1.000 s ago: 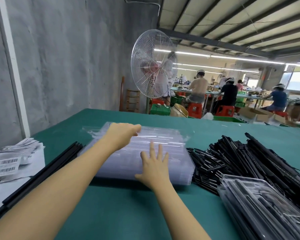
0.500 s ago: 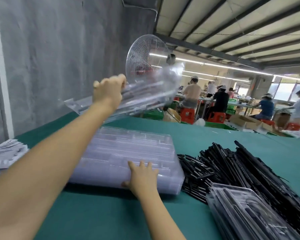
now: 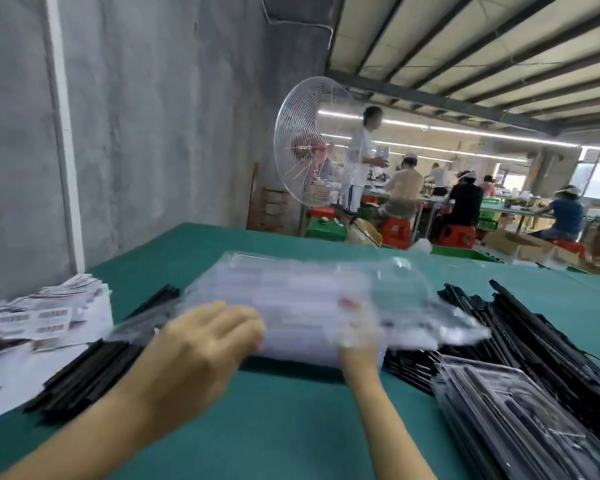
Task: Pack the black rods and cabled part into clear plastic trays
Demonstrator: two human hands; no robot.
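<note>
Clutching a blurred tray [image 3: 413, 306] in the left grip [image 3: 201, 344], just over the stack [image 3: 298, 353] at mid-table [image 3: 291, 427]; cannot tell the state of the right grip [image 3: 359, 344] behind it. Heaped by the right edge: rods [image 3: 534, 341].

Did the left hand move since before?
Yes. The left hand came down. It was up in front of the fan, and now it is low, at the near edge of the tray stack.
</note>
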